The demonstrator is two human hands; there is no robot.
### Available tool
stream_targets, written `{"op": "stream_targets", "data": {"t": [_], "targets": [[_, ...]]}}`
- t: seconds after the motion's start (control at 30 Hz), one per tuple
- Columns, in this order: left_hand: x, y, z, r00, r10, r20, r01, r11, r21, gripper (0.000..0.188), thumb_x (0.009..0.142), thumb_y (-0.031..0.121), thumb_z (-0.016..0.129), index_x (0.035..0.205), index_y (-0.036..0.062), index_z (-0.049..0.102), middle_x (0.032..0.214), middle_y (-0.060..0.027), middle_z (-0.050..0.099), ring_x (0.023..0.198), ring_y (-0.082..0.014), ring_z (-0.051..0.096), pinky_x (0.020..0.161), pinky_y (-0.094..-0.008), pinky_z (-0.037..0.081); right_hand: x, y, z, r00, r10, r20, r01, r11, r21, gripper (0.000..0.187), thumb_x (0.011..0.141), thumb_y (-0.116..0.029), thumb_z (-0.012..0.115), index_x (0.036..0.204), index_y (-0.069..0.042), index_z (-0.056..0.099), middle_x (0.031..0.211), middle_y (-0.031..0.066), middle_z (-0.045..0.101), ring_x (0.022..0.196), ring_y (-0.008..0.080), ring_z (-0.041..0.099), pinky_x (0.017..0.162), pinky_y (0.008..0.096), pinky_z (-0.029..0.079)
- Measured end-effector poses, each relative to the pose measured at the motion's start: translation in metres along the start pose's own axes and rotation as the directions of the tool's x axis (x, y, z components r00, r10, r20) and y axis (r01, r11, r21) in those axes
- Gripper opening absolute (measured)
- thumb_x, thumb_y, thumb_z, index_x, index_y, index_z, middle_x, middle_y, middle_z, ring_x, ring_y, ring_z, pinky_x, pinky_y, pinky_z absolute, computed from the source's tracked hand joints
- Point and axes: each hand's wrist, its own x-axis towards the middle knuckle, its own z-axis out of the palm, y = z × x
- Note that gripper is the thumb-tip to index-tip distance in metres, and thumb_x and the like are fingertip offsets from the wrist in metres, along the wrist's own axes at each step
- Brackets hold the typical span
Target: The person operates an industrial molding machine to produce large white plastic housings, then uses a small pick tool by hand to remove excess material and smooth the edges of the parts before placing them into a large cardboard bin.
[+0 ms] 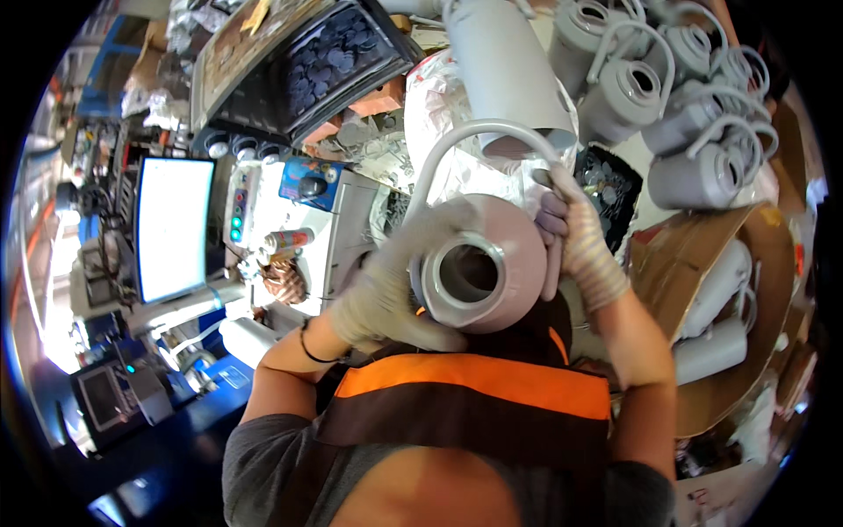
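In front of my chest is a grey canister, its round open neck turned up toward me and a curved tube handle arching over its far side. My left hand, in a pale work glove and slightly blurred, cups the canister's left side around the neck, thumb low and fingers high. My right hand, gloved too, grips the right side with curled fingers, close to the handle's end. Just beyond lies a larger grey cylinder with an open end facing me, resting on white plastic wrapping.
Several grey canisters with handles stand at the far right. A cardboard box at the right holds more. A black bin of dark discs is at the far left, a dark tray of small parts near my right hand. A lit monitor stands left.
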Motion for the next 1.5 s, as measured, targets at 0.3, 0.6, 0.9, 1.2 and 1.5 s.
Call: {"op": "stream_targets", "data": {"t": [0.3, 0.6, 0.9, 1.2, 1.5], "targets": [[-0.003, -0.064, 0.034, 0.883, -0.430, -0.190, 0.091, 0.553, -0.828, 0.009, 0.086, 0.006, 0.059, 0.094, 0.0045, 0.057, 0.103, -0.0120, 0.064, 0.097, -0.0145, 0.061, 0.084, -0.0249, 0.047, -0.058, 0.020, -0.023, 0.877, -0.474, -0.084, 0.427, 0.847, -0.318, 0.055, 0.095, -0.033, 0.051, 0.139, -0.004, 0.034, 0.114, 0.0110, 0.053, 0.102, 0.0196, 0.056, 0.090, 0.0309, 0.047], [0.043, -0.026, 0.035, 0.923, -0.356, -0.148, 0.019, 0.426, -0.905, 0.026, 0.086, 0.024, 0.067, 0.096, -0.0002, 0.066, 0.080, -0.0064, 0.064, 0.068, -0.0106, 0.059, 0.062, -0.0229, 0.048, -0.142, 0.011, 0.011, 0.349, -0.533, 0.771, 0.713, -0.383, -0.588, 0.075, 0.082, -0.039, 0.065, 0.138, -0.011, 0.023, 0.139, 0.0217, 0.035, 0.121, 0.0377, 0.044, 0.103, 0.0500, 0.036], [0.040, -0.002, 0.030, 0.904, -0.402, -0.146, -0.079, 0.179, -0.981, 0.025, 0.083, 0.024, 0.069, 0.093, 0.0021, 0.064, 0.065, -0.0077, 0.059, 0.052, -0.0113, 0.057, 0.052, -0.0230, 0.047, -0.168, -0.007, 0.026, 0.364, -0.499, 0.786, 0.782, -0.295, -0.549, 0.067, 0.079, -0.040, 0.069, 0.125, -0.011, 0.031, 0.137, 0.0220, 0.038, 0.122, 0.0392, 0.043, 0.104, 0.0515, 0.034], [0.039, 0.007, 0.018, 0.921, -0.328, -0.211, -0.057, 0.421, -0.905, 0.032, 0.086, 0.031, 0.065, 0.100, 0.0017, 0.065, 0.066, -0.0045, 0.059, 0.051, -0.0091, 0.054, 0.049, -0.0219, 0.043, -0.163, -0.014, 0.036, 0.369, -0.450, 0.813, 0.814, -0.266, -0.517, 0.058, 0.075, -0.041, 0.073, 0.112, -0.012, 0.039, 0.134, 0.0224, 0.041, 0.122, 0.0407, 0.043, 0.105, 0.0530, 0.032], [0.049, -0.023, 0.002, 0.897, 0.239, -0.373, -0.257, 0.966, 0.002, 0.031, 0.084, 0.025, 0.064, 0.104, 0.0014, 0.063, 0.068, -0.0039, 0.059, 0.053, -0.0101, 0.053, 0.049, -0.0246, 0.044, -0.141, -0.035, 0.057, 0.347, -0.376, 0.859, 0.861, -0.236, -0.451, 0.051, 0.071, -0.043, 0.076, 0.099, -0.012, 0.048, 0.132, 0.0228, 0.044, 0.123, 0.0422, 0.043, 0.105, 0.0544, 0.029]]}}
